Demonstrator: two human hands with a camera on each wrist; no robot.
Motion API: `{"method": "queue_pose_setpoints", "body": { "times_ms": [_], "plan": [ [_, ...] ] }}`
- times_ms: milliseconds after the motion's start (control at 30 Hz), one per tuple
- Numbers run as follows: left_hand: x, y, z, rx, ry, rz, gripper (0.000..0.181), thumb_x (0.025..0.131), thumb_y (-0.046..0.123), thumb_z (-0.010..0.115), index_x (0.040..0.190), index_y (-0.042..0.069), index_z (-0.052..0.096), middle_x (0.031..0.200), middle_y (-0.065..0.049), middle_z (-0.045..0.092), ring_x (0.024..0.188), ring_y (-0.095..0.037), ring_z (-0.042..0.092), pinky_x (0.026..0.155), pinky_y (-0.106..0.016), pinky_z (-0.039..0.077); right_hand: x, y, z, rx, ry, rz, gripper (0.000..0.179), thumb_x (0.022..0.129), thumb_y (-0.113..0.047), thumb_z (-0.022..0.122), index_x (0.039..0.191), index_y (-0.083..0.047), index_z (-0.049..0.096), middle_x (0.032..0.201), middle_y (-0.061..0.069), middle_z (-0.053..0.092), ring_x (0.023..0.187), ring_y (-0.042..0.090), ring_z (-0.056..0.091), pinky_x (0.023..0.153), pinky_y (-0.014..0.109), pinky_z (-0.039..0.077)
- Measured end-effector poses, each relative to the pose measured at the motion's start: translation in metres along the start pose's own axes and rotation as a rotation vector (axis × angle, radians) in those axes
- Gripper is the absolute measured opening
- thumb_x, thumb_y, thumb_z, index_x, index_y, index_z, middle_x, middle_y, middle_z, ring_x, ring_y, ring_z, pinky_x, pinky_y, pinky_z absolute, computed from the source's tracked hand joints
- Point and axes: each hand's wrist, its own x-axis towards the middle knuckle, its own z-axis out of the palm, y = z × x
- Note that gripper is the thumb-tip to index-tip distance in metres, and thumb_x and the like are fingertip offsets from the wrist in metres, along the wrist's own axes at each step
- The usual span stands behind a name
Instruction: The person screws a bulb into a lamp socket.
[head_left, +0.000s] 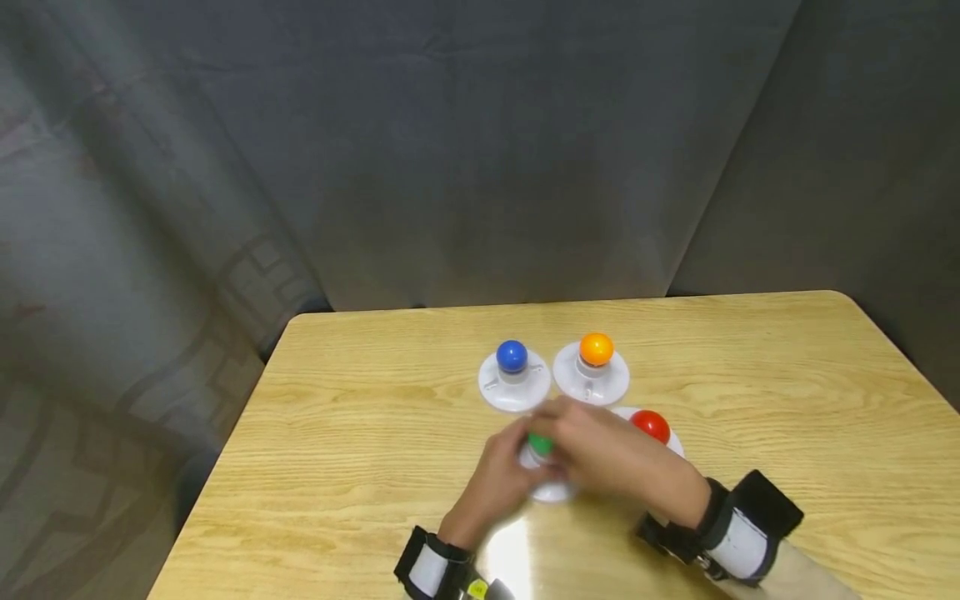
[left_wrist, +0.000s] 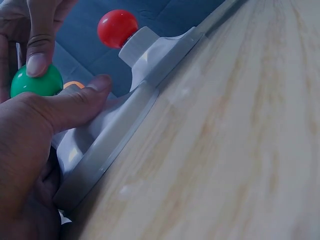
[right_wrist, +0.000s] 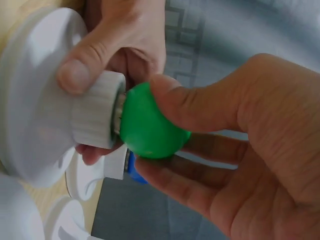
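Note:
My right hand (head_left: 607,446) pinches a round green light bulb (right_wrist: 155,127) between thumb and fingers. The bulb stands in the mouth of a white lamp holder (right_wrist: 97,117), a sliver of its metal screw base showing at the rim in the right wrist view. With the thumb on one side and fingers curled behind, my left hand (head_left: 491,475) grips the collar of this holder. The holder's wide round base (left_wrist: 107,145) sits on the wooden table (left_wrist: 215,150). In the head view both hands cover much of the holder.
Behind the hands, a blue bulb (head_left: 512,356) and an orange bulb (head_left: 596,349) stand in white holders. A red bulb (head_left: 650,426) in another holder is close to my right wrist, partly hidden by that arm. A grey curtain (head_left: 480,167) hangs behind the table.

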Motion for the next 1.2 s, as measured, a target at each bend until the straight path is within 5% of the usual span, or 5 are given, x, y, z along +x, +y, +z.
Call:
{"method": "queue_pose_setpoints", "body": {
  "times_ms": [233, 600, 933, 1200],
  "plan": [
    [-0.001, 0.001, 0.000, -0.025, -0.005, -0.015, 0.066, 0.076, 0.022, 0.079, 0.133, 0.040, 0.052, 0.139, 0.017, 0.054, 0.132, -0.013, 0.049, 0.111, -0.045, 0.039, -0.002, -0.009, 0.007, -0.043, 0.051, 0.070, 0.051, 0.061, 0.001, 0.078, 0.111, -0.008, 0.070, 0.104, 0.007, 0.068, 0.088, 0.018, 0.062, 0.072, 0.028, 0.056],
    [-0.002, 0.000, -0.001, 0.000, 0.001, 0.004, 0.052, 0.079, 0.009, 0.072, 0.122, 0.035, 0.058, 0.124, 0.012, 0.064, 0.111, -0.010, 0.061, 0.092, -0.027, 0.051, 0.000, -0.020, 0.017, -0.144, 0.136, 0.167, 0.042, 0.059, -0.005, 0.077, 0.100, -0.007, 0.070, 0.085, 0.004, 0.065, 0.075, 0.018, 0.055, 0.060, 0.026, 0.050],
    [0.003, 0.001, -0.003, -0.001, -0.020, 0.024, 0.051, 0.080, 0.011, 0.072, 0.120, 0.039, 0.058, 0.128, 0.017, 0.061, 0.120, -0.010, 0.057, 0.099, -0.033, 0.049, 0.001, -0.022, 0.014, -0.163, 0.142, 0.208, 0.041, 0.060, -0.003, 0.073, 0.101, -0.009, 0.068, 0.086, 0.003, 0.064, 0.074, 0.017, 0.052, 0.060, 0.025, 0.047],
    [-0.010, -0.002, -0.006, 0.024, 0.005, 0.003, 0.053, 0.077, 0.008, 0.071, 0.121, 0.035, 0.058, 0.127, 0.013, 0.063, 0.120, -0.011, 0.057, 0.102, -0.037, 0.047, 0.000, -0.034, 0.019, -0.103, 0.129, 0.246, 0.042, 0.060, -0.003, 0.074, 0.102, -0.008, 0.070, 0.089, 0.005, 0.065, 0.075, 0.017, 0.053, 0.058, 0.026, 0.049]
  ]
}}
